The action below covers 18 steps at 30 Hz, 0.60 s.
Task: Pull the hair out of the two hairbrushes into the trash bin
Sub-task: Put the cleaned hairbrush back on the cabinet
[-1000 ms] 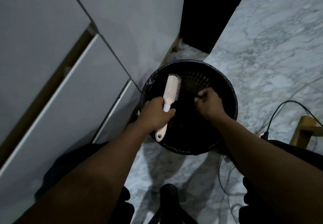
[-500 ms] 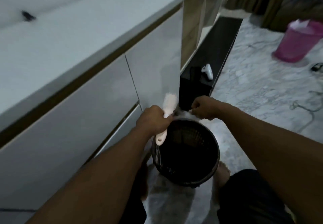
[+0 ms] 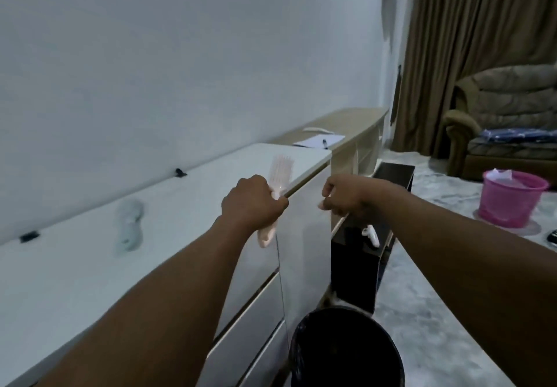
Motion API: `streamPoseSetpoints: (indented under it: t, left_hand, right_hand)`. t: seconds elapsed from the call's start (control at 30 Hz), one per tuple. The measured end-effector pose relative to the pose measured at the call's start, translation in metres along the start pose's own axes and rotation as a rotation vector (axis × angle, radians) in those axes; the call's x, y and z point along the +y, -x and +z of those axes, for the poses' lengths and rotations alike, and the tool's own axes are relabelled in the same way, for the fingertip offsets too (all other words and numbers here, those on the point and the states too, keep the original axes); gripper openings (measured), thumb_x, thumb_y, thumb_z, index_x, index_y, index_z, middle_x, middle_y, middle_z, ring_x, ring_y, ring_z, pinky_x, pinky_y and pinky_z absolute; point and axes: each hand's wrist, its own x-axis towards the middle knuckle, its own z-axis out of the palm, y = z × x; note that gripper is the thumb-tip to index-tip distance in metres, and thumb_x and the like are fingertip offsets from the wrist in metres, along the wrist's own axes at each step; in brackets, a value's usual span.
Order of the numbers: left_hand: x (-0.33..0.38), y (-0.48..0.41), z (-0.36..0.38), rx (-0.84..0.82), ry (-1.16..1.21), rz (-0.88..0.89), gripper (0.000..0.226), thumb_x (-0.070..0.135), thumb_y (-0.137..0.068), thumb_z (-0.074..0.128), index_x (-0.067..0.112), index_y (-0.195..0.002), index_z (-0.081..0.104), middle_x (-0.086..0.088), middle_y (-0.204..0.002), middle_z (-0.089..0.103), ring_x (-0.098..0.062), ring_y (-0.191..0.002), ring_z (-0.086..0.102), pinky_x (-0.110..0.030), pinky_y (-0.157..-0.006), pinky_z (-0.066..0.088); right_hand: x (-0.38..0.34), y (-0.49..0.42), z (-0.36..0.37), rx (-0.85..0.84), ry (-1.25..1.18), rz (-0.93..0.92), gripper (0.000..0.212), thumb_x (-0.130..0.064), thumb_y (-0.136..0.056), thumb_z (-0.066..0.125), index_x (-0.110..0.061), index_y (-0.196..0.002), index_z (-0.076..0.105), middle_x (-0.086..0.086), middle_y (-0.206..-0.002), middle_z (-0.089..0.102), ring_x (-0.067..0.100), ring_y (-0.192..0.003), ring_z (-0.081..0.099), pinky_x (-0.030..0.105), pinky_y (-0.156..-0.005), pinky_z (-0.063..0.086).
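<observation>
Fingers of the left hand (image 3: 253,202) were wrapped tight round the handle of the pink hairbrush (image 3: 278,181), its bristled head upright above the fist. Beside that grip, apart from it, the right hand (image 3: 343,195) was curled nearly closed; whether it pinched hair could not be told. Left of the grip, a pale second hairbrush (image 3: 129,225) lay blurred on the white cabinet (image 3: 75,266). Below both hands stood the black trash bin (image 3: 346,353).
</observation>
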Motion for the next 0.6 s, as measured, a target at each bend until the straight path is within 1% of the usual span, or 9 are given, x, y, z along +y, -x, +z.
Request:
streamPoseSetpoints:
  t: [0.03,0.07,0.13,0.17,0.3,0.43,0.6]
  left_hand:
    - [-0.002,-0.001,-0.014,0.022,-0.005,-0.008,0.033,0.051,-0.073,0.062,0.019,-0.08,0.057,0.001,-0.077,0.061,-0.017,-0.068,0.059,-0.027,-0.051,0.034]
    - [-0.004,-0.002,-0.028,0.041,-0.009,-0.014,0.031,0.049,-0.073,0.062,0.019,-0.078,0.054,0.001,-0.077,0.06,-0.018,-0.069,0.059,-0.027,-0.051,0.034]
    - [-0.009,-0.005,-0.055,0.08,-0.027,-0.014,0.03,0.048,-0.073,0.062,0.02,-0.076,0.05,0.0,-0.076,0.059,-0.019,-0.07,0.059,-0.028,-0.051,0.034]
    - [-0.013,-0.005,-0.068,0.101,-0.036,-0.017,0.03,0.047,-0.073,0.061,0.02,-0.077,0.051,0.0,-0.076,0.06,-0.019,-0.069,0.06,-0.028,-0.051,0.035]
    - [-0.029,-0.007,-0.116,0.186,-0.077,-0.063,0.031,0.047,-0.072,0.06,0.018,-0.081,0.054,0.0,-0.076,0.061,-0.019,-0.069,0.061,-0.028,-0.054,0.039]
    - [-0.051,-0.005,-0.158,0.255,-0.137,-0.123,0.029,0.045,-0.071,0.059,0.019,-0.08,0.053,0.001,-0.077,0.061,-0.018,-0.068,0.06,-0.027,-0.052,0.034]
    - [-0.086,0.002,-0.202,0.326,-0.176,-0.208,0.025,0.043,-0.071,0.06,0.021,-0.076,0.051,0.003,-0.075,0.059,-0.017,-0.066,0.058,-0.026,-0.051,0.032]
  right_hand:
    - [-0.012,0.003,-0.008,0.013,0.008,-0.019,0.034,-0.03,-0.093,0.067,-0.006,-0.117,0.062,0.016,-0.101,0.075,0.027,-0.087,0.073,0.044,-0.088,0.06]
    - [-0.023,0.005,-0.016,0.022,0.015,-0.039,0.035,-0.03,-0.093,0.067,-0.006,-0.118,0.062,0.014,-0.099,0.075,0.025,-0.084,0.071,0.042,-0.085,0.06]
    - [-0.047,0.008,-0.03,0.041,0.035,-0.077,0.037,-0.031,-0.093,0.066,-0.006,-0.119,0.061,0.012,-0.093,0.074,0.022,-0.077,0.066,0.036,-0.072,0.055]
    - [-0.06,0.009,-0.036,0.051,0.044,-0.097,0.037,-0.032,-0.093,0.065,-0.007,-0.12,0.06,0.011,-0.092,0.073,0.022,-0.076,0.064,0.035,-0.069,0.053]
    - [-0.106,0.01,-0.051,0.088,0.024,-0.188,0.037,-0.036,-0.091,0.068,-0.016,-0.12,0.056,0.009,-0.094,0.072,0.021,-0.08,0.066,0.034,-0.067,0.05]
    - [-0.153,0.005,-0.055,0.089,0.021,-0.267,0.038,-0.036,-0.09,0.069,-0.017,-0.12,0.055,0.005,-0.089,0.068,0.02,-0.08,0.064,0.034,-0.066,0.048]
    - [-0.213,0.001,-0.049,0.072,0.029,-0.391,0.039,-0.037,-0.09,0.069,-0.018,-0.121,0.055,0.006,-0.093,0.069,0.02,-0.082,0.064,0.033,-0.066,0.049]
